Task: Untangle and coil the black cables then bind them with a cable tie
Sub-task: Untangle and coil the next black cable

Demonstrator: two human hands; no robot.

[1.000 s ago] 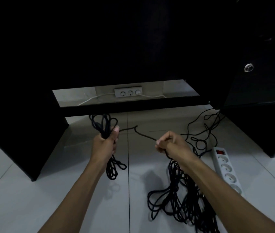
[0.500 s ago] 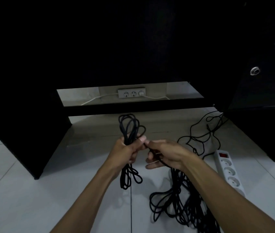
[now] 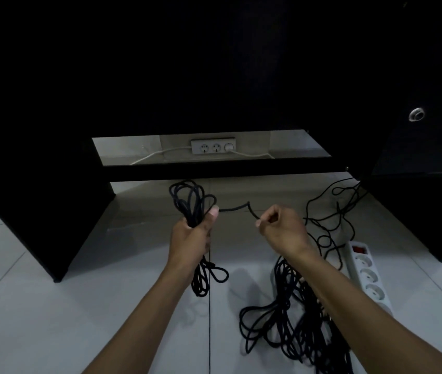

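My left hand [image 3: 191,238] grips a bundle of black cable loops [image 3: 190,201]; loops stick up above the fist and hang below it to about knee height over the floor. A short stretch of the same black cable [image 3: 237,207] runs from my left thumb to my right hand [image 3: 282,230], which pinches it between thumb and fingers. Below my right forearm a loose tangle of black cable [image 3: 282,327] lies on the white floor tiles. A thinner black cable [image 3: 330,220] snakes toward the right cabinet. No cable tie shows.
A white power strip [image 3: 368,276] with a red switch lies on the floor at right. A black desk [image 3: 52,184] stands ahead, with a wall socket [image 3: 213,147] and white cord in the gap beneath. A dark cabinet [image 3: 430,184] stands at right.
My hands met in front of me half a second ago, then drew apart again, stretching a new length of cable between them. The bundle in my left hand gained a loop.
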